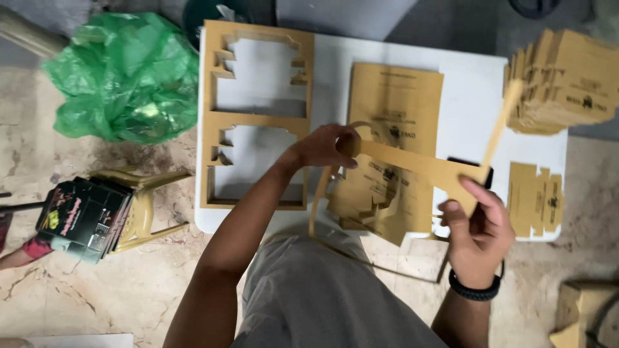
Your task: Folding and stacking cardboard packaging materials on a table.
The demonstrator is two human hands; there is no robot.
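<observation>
Left hand [325, 147] and right hand [477, 225] each pinch the cardboard strip [419, 169] above the table edge [206, 222].

Single head view, steeply downward, close above white table [464, 84].

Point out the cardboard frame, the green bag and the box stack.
Cardboard frame [256, 118]: head view, middle crossbar.
Green bag [122, 77]: head view, centre of the plastic.
Box stack [567, 80]: head view, top sheet.
</observation>
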